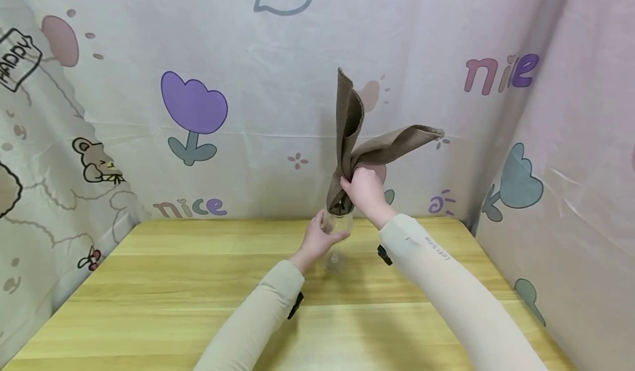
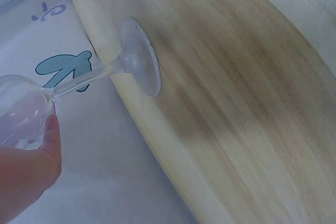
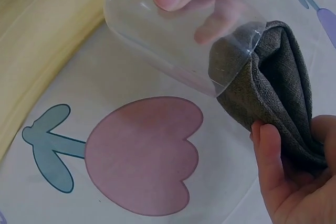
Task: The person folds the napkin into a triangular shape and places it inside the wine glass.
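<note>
A clear stemmed wine glass (image 1: 341, 226) stands near the table's far edge, its bowl held in my left hand (image 1: 317, 240). In the left wrist view the stem and round foot (image 2: 140, 59) show fully; whether the foot touches the wood I cannot tell. My right hand (image 1: 366, 192) grips a brown folded cloth napkin (image 1: 392, 146) just above the glass. Two pointed leaves spread from the grip, one upward and one to the right. The right wrist view shows the napkin's lower end just inside the rim of the bowl (image 3: 152, 35).
The wooden table (image 1: 198, 283) spreads out below both arms. Behind it hangs a pale printed curtain (image 1: 258, 106) with flowers and words, and similar cloth hangs at both sides.
</note>
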